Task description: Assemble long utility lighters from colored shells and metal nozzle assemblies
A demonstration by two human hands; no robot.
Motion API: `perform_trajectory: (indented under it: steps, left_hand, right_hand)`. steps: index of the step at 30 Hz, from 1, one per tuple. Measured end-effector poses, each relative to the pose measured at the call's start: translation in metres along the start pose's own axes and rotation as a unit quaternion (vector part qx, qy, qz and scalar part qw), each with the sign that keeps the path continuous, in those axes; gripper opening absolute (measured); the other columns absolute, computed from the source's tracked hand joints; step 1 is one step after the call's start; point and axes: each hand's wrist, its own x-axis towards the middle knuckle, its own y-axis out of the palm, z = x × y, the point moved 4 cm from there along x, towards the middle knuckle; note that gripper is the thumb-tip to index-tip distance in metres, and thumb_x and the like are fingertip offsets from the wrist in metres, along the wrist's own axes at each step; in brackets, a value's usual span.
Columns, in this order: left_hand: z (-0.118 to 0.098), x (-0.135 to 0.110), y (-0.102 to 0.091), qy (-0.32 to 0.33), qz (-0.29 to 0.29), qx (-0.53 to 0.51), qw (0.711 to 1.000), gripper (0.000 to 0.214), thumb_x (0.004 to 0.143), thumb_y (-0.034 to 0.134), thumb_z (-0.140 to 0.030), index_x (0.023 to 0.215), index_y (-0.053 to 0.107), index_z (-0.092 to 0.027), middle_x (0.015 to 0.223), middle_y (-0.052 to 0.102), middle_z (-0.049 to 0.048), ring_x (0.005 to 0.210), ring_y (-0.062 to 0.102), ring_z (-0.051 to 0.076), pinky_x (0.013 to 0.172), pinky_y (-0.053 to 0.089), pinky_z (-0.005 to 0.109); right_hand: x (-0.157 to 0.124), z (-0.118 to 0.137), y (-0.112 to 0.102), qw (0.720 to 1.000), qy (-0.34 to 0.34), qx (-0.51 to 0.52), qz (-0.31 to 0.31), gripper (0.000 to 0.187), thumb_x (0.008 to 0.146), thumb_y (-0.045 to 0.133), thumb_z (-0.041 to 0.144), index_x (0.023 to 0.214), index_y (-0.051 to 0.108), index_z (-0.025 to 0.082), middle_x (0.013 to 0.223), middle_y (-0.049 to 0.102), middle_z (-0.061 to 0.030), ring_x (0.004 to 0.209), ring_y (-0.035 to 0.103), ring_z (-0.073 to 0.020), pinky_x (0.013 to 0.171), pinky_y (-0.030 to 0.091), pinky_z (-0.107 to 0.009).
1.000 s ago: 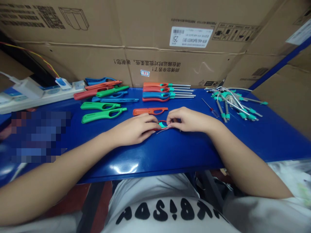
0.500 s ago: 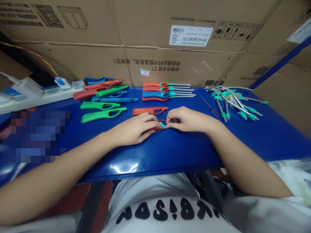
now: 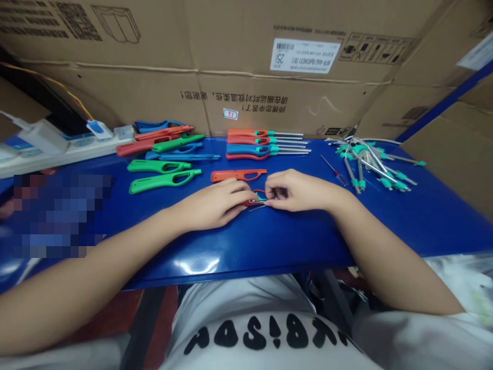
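Note:
On the blue table, my left hand (image 3: 215, 204) is closed on a red lighter casing (image 3: 250, 202), covering most of it. A teal trigger piece (image 3: 261, 196) shows in the casing between my hands. My right hand (image 3: 295, 191) pinches at the casing's right end, its thumb and forefinger close together by a thin light wire; exactly what it grips is hidden. A thin wire or rod (image 3: 256, 208) lies just below the casing. Right behind my hands is an orange lighter casing (image 3: 223, 176).
Lighters with metal tubes (image 3: 248, 150) line up at the back. Green casings (image 3: 154, 185) and other coloured ones lie left of them. Right are a screwdriver (image 3: 336, 171) and a heap of metal tubes with teal triggers (image 3: 372, 162). A power strip (image 3: 77, 149) and cardboard (image 3: 154, 92) border the table.
My right fingers have shifted slightly at the casing's right end, and a little more of the thin wire below shows. My left hand stays in place.

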Motion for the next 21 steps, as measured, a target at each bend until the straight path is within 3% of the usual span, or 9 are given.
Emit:
perform_trajectory:
  steps: [7,13,21]
  left_hand:
    - [0.000,0.000,0.001,0.006,0.002,0.012,1.000,0.031,0.104,0.046,-0.021,0.128,0.066,-0.022,0.121,0.064,0.0108,0.109,0.062,0.023,0.097,0.052,0.038]
    - [0.001,0.000,0.001,0.009,-0.007,-0.005,1.000,0.032,0.102,0.047,-0.019,0.128,0.066,-0.023,0.121,0.065,0.0114,0.108,0.063,0.023,0.097,0.053,0.038]
    - [0.002,0.000,0.001,-0.002,-0.013,-0.029,0.999,0.033,0.102,0.048,-0.018,0.129,0.067,-0.022,0.121,0.064,0.0104,0.113,0.061,0.023,0.101,0.051,0.039]
  right_hand:
    - [0.001,0.001,0.003,1.000,-0.024,-0.007,0.005,0.012,0.085,0.065,0.016,0.074,0.061,0.016,0.078,0.058,-0.0009,0.067,0.053,-0.0111,0.066,0.040,-0.024]
    - [0.003,0.004,0.004,1.000,-0.005,-0.008,-0.004,0.010,0.081,0.062,0.007,0.082,0.062,0.017,0.082,0.060,-0.0009,0.070,0.054,-0.0118,0.065,0.038,-0.023]
    - [0.002,0.011,0.003,0.998,0.023,-0.054,0.001,0.010,0.084,0.065,0.009,0.090,0.069,0.015,0.085,0.067,-0.0044,0.070,0.058,-0.0135,0.063,0.039,-0.024]
